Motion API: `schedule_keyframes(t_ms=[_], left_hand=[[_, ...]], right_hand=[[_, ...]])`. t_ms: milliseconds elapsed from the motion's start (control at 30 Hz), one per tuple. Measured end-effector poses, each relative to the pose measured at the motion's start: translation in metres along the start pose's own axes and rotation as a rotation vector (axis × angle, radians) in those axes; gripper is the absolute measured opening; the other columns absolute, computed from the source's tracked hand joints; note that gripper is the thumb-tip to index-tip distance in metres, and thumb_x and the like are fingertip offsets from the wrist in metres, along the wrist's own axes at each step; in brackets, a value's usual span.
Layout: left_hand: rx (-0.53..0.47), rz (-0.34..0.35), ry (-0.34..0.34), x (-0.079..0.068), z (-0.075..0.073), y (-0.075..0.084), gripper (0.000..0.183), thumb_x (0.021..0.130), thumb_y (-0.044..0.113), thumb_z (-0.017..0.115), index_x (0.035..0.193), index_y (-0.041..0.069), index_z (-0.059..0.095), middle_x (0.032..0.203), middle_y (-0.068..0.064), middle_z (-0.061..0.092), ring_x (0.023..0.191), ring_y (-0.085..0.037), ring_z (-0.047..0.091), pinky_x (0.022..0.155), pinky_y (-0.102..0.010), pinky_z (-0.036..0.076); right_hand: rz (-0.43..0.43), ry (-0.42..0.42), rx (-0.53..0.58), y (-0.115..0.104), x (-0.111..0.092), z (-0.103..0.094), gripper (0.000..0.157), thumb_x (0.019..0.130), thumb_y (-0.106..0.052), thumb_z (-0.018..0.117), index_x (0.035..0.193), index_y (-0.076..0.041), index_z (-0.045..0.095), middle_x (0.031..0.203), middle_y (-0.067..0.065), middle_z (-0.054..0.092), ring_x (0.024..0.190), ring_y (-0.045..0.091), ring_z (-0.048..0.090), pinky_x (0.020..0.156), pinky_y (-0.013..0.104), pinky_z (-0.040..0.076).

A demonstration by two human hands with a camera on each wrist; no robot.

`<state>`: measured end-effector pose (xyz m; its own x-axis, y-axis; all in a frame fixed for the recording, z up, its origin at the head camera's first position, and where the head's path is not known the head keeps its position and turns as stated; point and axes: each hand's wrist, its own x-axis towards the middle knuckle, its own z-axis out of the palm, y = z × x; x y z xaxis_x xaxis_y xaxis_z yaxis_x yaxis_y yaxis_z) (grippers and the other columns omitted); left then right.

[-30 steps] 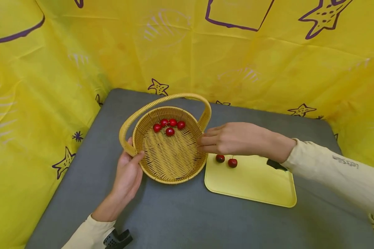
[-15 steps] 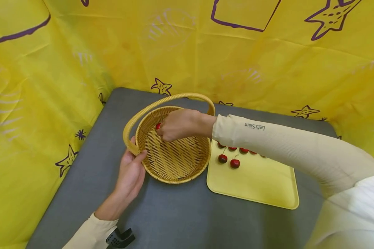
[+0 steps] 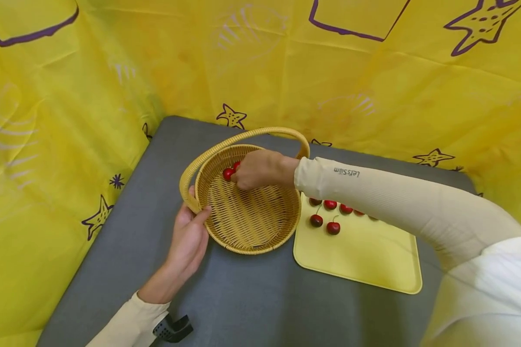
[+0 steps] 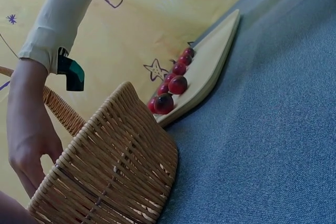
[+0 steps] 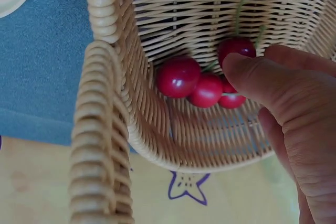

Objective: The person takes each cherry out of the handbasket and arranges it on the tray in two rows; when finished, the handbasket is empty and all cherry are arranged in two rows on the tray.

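My left hand [image 3: 191, 238] grips the left side of a round wicker basket [image 3: 252, 236], its thumb over the rim near the foot of the arched handle [image 3: 234, 137]. Inside the basket is my right hand [image 3: 258, 169], fingers bent down toward the far wall. In the right wrist view, the thumb and forefinger of this hand [image 5: 299, 98] pinch a dark red stemmed cherry [image 5: 233, 48]. Next to it, more cherries [image 5: 178, 77] lie against the wicker wall. Part of this group is hidden behind the fingers.
A yellow tray [image 3: 360, 260] sits right of the basket, holding several cherries [image 3: 333, 228] toward its back left; the right sleeve [image 3: 386, 188] covers part of it. Both stand on a grey cloth-covered table [image 3: 252, 299]. Yellow patterned fabric [image 3: 252, 62] rises behind.
My right hand has moved left from the basket's right rim to the cherries inside, then shifted slightly right. The left hand keeps its grip. The tray's cherries show more now.
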<state>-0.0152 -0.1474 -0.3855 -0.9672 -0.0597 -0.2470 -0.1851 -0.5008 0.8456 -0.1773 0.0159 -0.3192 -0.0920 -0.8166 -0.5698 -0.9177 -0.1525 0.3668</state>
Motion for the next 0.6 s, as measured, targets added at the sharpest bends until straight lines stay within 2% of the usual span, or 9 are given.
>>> schedule_keyframes(t_ms=[333, 600], left_hand=[[-0.006, 0.024, -0.03, 0.001, 0.0, -0.001, 0.077, 0.107, -0.012, 0.04, 0.171, 0.012, 0.003, 0.178, 0.0, 0.006, 0.161, -0.013, 0.008, 0.131, -0.034, 0.01], [-0.021, 0.042, -0.032, 0.002, -0.001, -0.002, 0.074, 0.107, -0.012, 0.04, 0.17, 0.011, 0.01, 0.176, -0.004, 0.014, 0.162, -0.018, 0.012, 0.131, -0.036, 0.013]], right_hand=[[-0.031, 0.021, 0.013, 0.001, 0.009, 0.008, 0.021, 0.105, -0.007, 0.056, 0.098, -0.012, 0.075, 0.109, 0.002, 0.073, 0.07, 0.016, 0.048, 0.068, 0.035, 0.062], [-0.035, 0.035, 0.051, 0.004, 0.015, 0.014, 0.021, 0.106, -0.008, 0.057, 0.1, -0.011, 0.076, 0.112, 0.001, 0.072, 0.074, 0.018, 0.063, 0.07, 0.038, 0.063]])
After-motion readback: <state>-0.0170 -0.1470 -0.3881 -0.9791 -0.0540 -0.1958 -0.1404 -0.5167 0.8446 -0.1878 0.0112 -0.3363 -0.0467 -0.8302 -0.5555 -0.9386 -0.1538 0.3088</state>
